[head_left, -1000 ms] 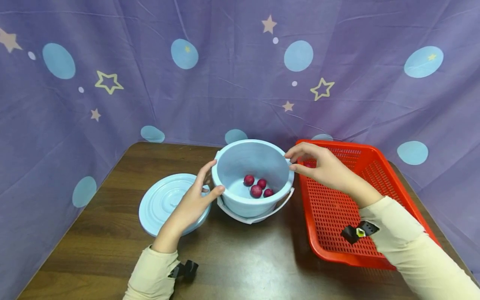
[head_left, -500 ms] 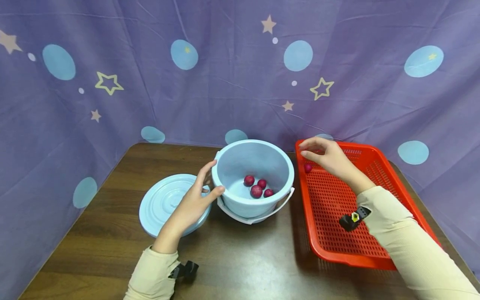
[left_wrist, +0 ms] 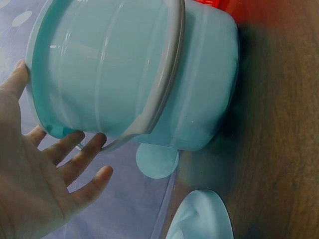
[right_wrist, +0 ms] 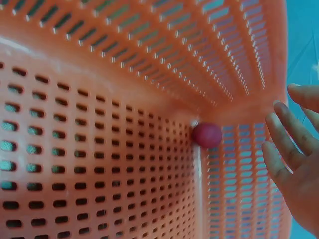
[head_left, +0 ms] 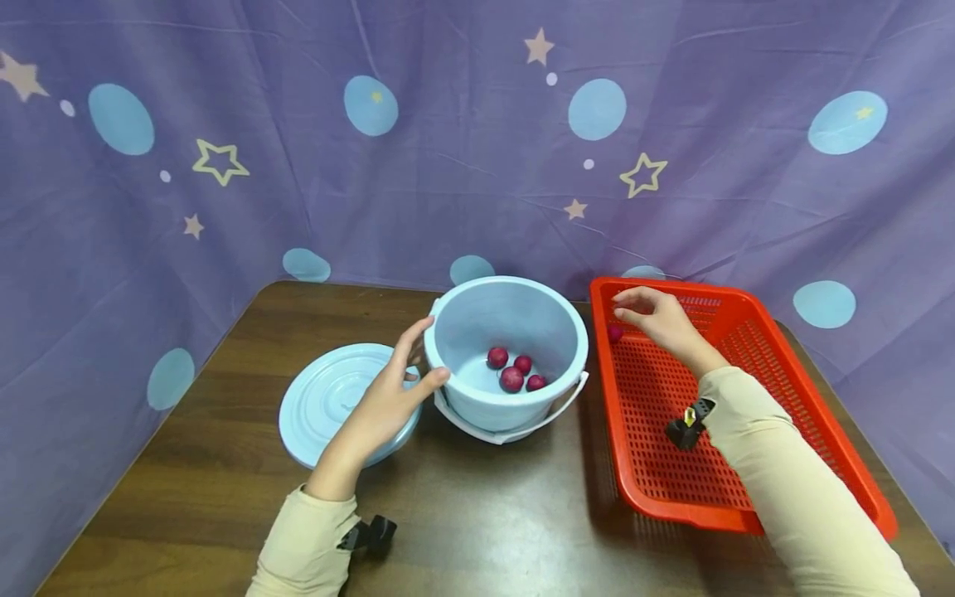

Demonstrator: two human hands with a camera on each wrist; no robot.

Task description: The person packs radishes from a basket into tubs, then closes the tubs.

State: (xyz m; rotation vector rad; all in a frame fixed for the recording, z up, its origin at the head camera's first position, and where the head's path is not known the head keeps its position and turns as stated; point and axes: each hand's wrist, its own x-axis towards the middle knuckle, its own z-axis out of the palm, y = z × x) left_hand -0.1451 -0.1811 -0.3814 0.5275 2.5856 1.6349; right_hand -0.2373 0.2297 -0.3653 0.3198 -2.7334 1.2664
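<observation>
A light blue bucket [head_left: 477, 402] stands in the middle of the table with several small dark red round fruits [head_left: 511, 380] at its bottom; their exact kind is unclear. My left hand [head_left: 382, 406] touches the bucket's left rim with spread fingers and thumb. In the left wrist view, the fingers of that hand [left_wrist: 45, 184] lie loosely along the rim. My right hand [head_left: 664, 325] hovers over the far left corner of a red basket [head_left: 694, 516], holding nothing. One red round fruit [right_wrist: 207, 135] lies in that corner, apart from the fingers.
A light blue lid [head_left: 317, 406] lies on the wooden table [head_left: 477, 514], left of the bucket and partly under the left hand. The bucket's white handle [head_left: 500, 436] hangs down in front. A purple patterned cloth [head_left: 462, 149] rises behind the table.
My right hand has moved from the bucket's right rim over to the right, above the basket's far left corner. The left hand has stayed at the rim.
</observation>
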